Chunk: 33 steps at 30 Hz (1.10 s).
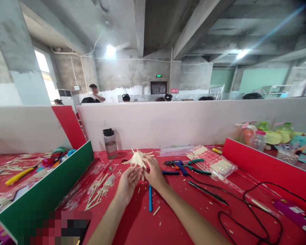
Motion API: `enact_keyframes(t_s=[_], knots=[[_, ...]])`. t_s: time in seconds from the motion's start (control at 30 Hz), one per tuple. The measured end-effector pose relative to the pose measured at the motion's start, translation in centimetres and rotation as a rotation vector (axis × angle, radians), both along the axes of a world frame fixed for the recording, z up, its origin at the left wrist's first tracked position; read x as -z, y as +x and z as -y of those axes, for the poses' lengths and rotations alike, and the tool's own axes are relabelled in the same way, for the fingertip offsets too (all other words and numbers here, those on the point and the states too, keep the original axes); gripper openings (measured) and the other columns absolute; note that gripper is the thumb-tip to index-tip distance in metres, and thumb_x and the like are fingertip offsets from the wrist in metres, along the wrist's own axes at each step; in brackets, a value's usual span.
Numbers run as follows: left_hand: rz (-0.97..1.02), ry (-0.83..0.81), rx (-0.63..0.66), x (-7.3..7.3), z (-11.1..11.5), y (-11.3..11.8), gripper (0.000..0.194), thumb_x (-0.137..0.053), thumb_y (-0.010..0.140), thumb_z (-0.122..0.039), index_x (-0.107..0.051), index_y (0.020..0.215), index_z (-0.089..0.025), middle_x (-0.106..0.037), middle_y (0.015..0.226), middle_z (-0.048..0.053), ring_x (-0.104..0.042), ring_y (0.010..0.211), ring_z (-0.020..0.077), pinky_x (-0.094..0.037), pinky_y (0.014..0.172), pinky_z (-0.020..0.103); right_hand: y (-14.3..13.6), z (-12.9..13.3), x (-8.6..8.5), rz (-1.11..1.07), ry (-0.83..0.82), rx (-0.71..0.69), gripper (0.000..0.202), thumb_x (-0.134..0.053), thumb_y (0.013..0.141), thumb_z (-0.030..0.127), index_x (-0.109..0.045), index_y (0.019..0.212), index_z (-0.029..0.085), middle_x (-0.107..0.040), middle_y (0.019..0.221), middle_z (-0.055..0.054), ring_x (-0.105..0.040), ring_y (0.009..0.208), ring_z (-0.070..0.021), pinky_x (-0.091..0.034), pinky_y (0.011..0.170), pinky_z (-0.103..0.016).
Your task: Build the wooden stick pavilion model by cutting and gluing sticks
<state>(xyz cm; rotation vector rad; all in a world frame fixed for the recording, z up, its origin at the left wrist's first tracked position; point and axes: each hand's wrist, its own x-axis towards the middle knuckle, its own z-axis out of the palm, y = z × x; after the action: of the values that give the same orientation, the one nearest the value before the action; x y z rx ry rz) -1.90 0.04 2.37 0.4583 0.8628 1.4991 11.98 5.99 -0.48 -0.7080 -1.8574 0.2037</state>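
Observation:
Near the middle of the red tabletop, a small model roof built of pale wooden sticks (137, 158) is held up between both hands. Its peaked top and flared corners show above the fingers; the underside is mostly hidden. My left hand (129, 179) pinches it from the lower left, fingers closed at its front edge. My right hand (154, 172) grips the right side, with fingers over the top slope and thumb below. A blue-handled tool (150, 199) lies just beneath the hands. Loose sticks (98, 195) and chips are scattered to the left.
Right of the hands lie a blue glue gun (182, 167), teal-handled pliers (200, 168), a black cutter (207, 193), a looping black cable (247, 204) and bagged sticks (216, 163). A water bottle (110, 144) stands behind. Green (51, 190) and red (267, 166) dividers flank the workspace.

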Motion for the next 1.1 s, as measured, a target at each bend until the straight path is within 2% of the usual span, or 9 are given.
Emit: enact_keyframes(t_s=[0.27, 0.47, 0.63, 0.8, 0.9, 1.0, 1.1], knots=[[-0.016, 0.006, 0.02, 0.1, 0.0, -0.1, 0.006, -0.058, 0.086, -0.013, -0.062, 0.083, -0.013, -0.077, 0.098, 0.017, -0.076, 0.088, 0.0199, -0.059, 0.083, 0.026, -0.1, 0.1, 0.0, -0.033, -0.028, 0.0, 0.049, -0.061, 0.08, 0.009, -0.06, 0.127, 0.023, -0.058, 0.138, -0.011, -0.049, 0.13, -0.0261, -0.039, 0.111, -0.045], [-0.091, 0.07, 0.079, 0.5, -0.4, -0.2, 0.004, -0.062, 0.083, -0.018, -0.061, 0.081, -0.015, -0.078, 0.097, 0.015, -0.076, 0.086, 0.0194, -0.058, 0.082, 0.026, -0.4, 0.0, -0.1, -0.104, -0.078, -0.023, 0.056, -0.059, 0.072, 0.003, -0.058, 0.124, 0.023, -0.059, 0.134, -0.011, -0.051, 0.129, -0.0262, -0.04, 0.11, -0.045], [-0.2, 0.131, 0.136, 0.9, -0.6, 0.1, 0.02, -0.074, 0.074, -0.026, -0.057, 0.071, -0.017, -0.078, 0.1, 0.014, -0.075, 0.085, 0.0202, -0.057, 0.078, 0.027, -0.1, -0.4, 0.0, -0.151, -0.154, -0.042, 0.053, -0.057, 0.075, 0.004, -0.056, 0.124, 0.024, -0.06, 0.132, -0.01, -0.053, 0.127, -0.0246, -0.042, 0.109, -0.043], [-0.351, 0.166, 0.121, 1.9, -0.8, 0.1, 0.029, -0.083, 0.064, -0.035, -0.062, 0.068, -0.016, -0.076, 0.084, 0.007, -0.068, 0.067, 0.0145, -0.051, 0.063, 0.022, 0.3, -0.6, 0.0, -0.144, -0.213, -0.019, 0.047, -0.06, 0.082, 0.013, -0.055, 0.128, 0.023, -0.063, 0.131, -0.01, -0.057, 0.123, -0.0258, -0.044, 0.107, -0.045], [-0.455, 0.216, 0.118, 2.5, -0.8, 0.0, 0.029, -0.083, 0.067, -0.039, -0.065, 0.07, -0.016, -0.072, 0.075, 0.004, -0.065, 0.065, 0.0134, -0.049, 0.061, 0.021, 0.8, -0.4, -0.4, -0.104, -0.23, -0.029, 0.054, -0.061, 0.082, 0.012, -0.053, 0.134, 0.023, -0.061, 0.135, -0.011, -0.056, 0.126, -0.0261, -0.043, 0.109, -0.045], [-0.518, 0.269, 0.1, 2.5, -0.6, 0.1, 0.026, -0.083, 0.068, -0.037, -0.067, 0.068, -0.016, -0.068, 0.068, 0.003, -0.061, 0.062, 0.0124, -0.046, 0.059, 0.02, 1.5, -0.2, -0.9, -0.053, -0.245, -0.076, 0.064, -0.062, 0.078, 0.008, -0.05, 0.139, 0.026, -0.057, 0.141, -0.01, -0.052, 0.131, -0.0255, -0.04, 0.112, -0.045], [-0.522, 0.307, 0.095, 2.3, -0.5, 0.2, 0.025, -0.083, 0.069, -0.035, -0.069, 0.067, -0.015, -0.065, 0.066, 0.003, -0.059, 0.061, 0.0123, -0.043, 0.058, 0.02, 2.7, 0.0, -1.3, -0.027, -0.29, -0.118, 0.067, -0.061, 0.077, 0.007, -0.049, 0.14, 0.028, -0.056, 0.141, -0.008, -0.055, 0.126, -0.0243, -0.051, 0.099, -0.041]])
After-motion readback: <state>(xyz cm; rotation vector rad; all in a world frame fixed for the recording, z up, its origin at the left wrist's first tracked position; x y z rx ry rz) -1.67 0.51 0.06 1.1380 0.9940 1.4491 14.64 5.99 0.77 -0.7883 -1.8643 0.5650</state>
